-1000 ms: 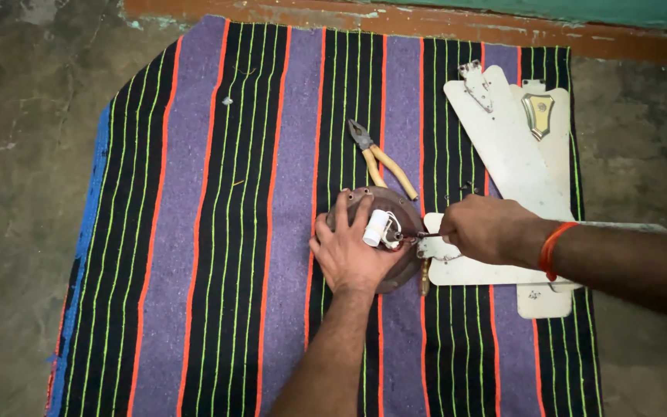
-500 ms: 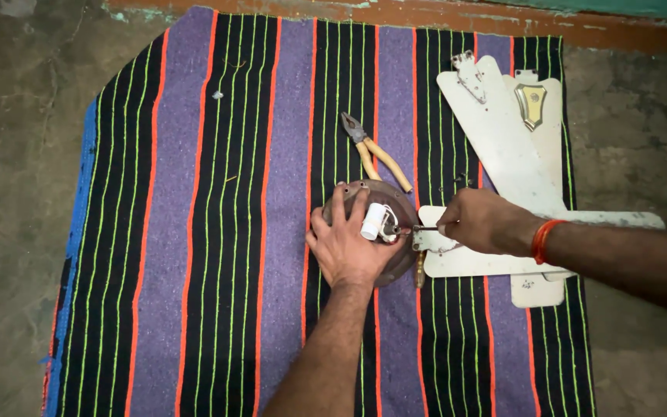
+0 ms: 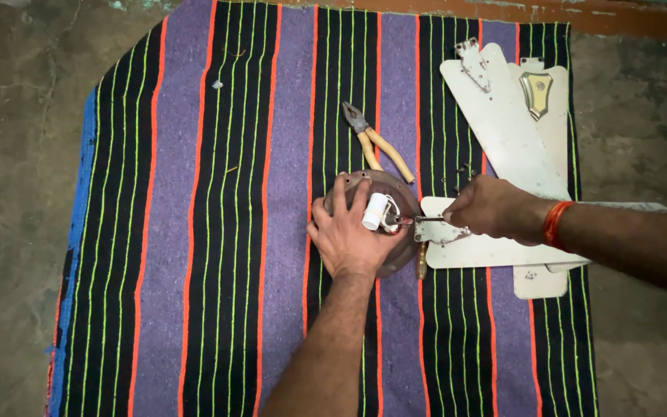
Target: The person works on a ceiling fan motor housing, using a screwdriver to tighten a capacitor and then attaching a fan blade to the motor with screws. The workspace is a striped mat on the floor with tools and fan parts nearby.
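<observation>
A round brown fan motor housing [image 3: 395, 193] lies on a striped blanket [image 3: 218, 232]. My left hand [image 3: 349, 232] presses flat on top of it, fingers spread around a small white cylinder part [image 3: 374, 211] with wires. My right hand [image 3: 492, 207], with an orange wristband, is closed around a screwdriver [image 3: 426, 219] whose thin shaft points left into the motor beside the white cylinder. A white fan blade [image 3: 488, 251] lies under my right hand, its metal bracket against the motor.
Pliers with yellow handles [image 3: 380, 147] lie just beyond the motor. Two more white fan blades [image 3: 503, 123] rest at the blanket's right, one with a gold emblem [image 3: 536, 93]. Bare concrete floor [image 3: 9, 154] surrounds the blanket.
The view has shifted slightly. My right hand has stayed at the motor with the screwdriver tip in place; my left hand keeps holding the housing down.
</observation>
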